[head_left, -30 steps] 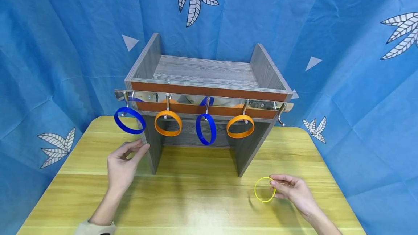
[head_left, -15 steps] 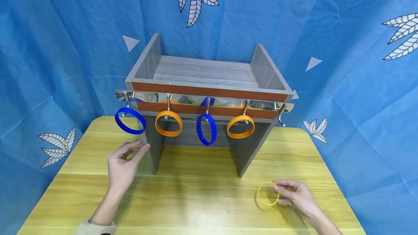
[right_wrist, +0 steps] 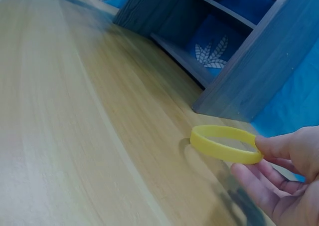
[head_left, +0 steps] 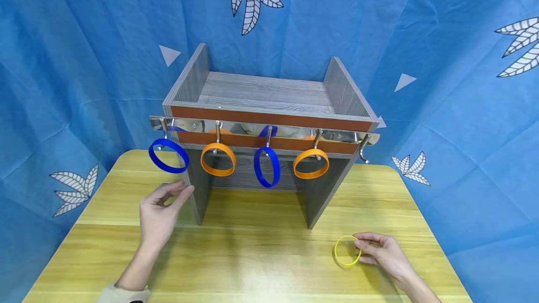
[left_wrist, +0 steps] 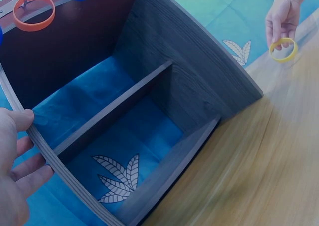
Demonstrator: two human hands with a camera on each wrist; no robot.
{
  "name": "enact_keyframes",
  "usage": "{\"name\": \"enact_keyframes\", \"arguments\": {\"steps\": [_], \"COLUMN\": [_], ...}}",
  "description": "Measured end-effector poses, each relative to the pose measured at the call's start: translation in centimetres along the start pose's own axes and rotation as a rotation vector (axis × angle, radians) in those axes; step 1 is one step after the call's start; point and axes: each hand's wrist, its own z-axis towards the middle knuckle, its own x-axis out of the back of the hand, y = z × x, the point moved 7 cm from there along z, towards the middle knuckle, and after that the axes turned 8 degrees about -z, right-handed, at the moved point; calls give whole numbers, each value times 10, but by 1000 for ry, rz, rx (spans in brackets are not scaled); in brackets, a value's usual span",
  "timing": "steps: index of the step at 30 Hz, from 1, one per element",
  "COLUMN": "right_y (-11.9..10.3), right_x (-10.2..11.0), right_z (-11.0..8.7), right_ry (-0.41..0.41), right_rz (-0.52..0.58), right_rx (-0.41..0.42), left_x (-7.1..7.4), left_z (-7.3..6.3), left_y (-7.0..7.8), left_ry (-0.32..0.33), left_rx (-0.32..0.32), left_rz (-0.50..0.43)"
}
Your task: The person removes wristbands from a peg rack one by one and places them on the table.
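Note:
Near the table's front right, my right hand [head_left: 385, 254] pinches a thin yellow wristband [right_wrist: 217, 149] between thumb and fingers. The band stands out to the left of the fingertips, close over the table. My left hand [head_left: 157, 214] grips the front edge of the grey shelf's left side panel [head_left: 197, 195], its thumb on the inner side in the left wrist view. Along the shelf's front, a blue wristband [head_left: 168, 169], an orange wristband [head_left: 217, 172], another blue wristband [head_left: 276, 167] and another orange wristband [head_left: 310, 175] hang from metal hooks.
A shiny hook rail [head_left: 240, 126] runs across the shelf's front and sticks out past both sides. Its rightmost hook [head_left: 362, 149] curves outward. The wooden table [head_left: 261, 265] extends in front, and a blue patterned cloth [head_left: 353, 22] hangs behind and at the sides.
My right hand has moved slightly right and nearer to me with the yellow wristband. The left hand keeps its grip on the side panel.

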Motion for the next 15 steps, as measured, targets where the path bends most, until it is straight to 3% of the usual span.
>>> {"name": "enact_keyframes", "arguments": {"steps": [6, 15], "right_y": [5, 10], "right_x": [3, 9], "right_z": [4, 7], "right_ry": [18, 19], "right_rz": [-59, -49], "right_rx": [-7, -6], "left_x": [-1, -1], "left_z": [1, -1], "left_y": [0, 1], "left_ry": [0, -10], "left_rx": [4, -1], "left_rz": [-7, -11]}}
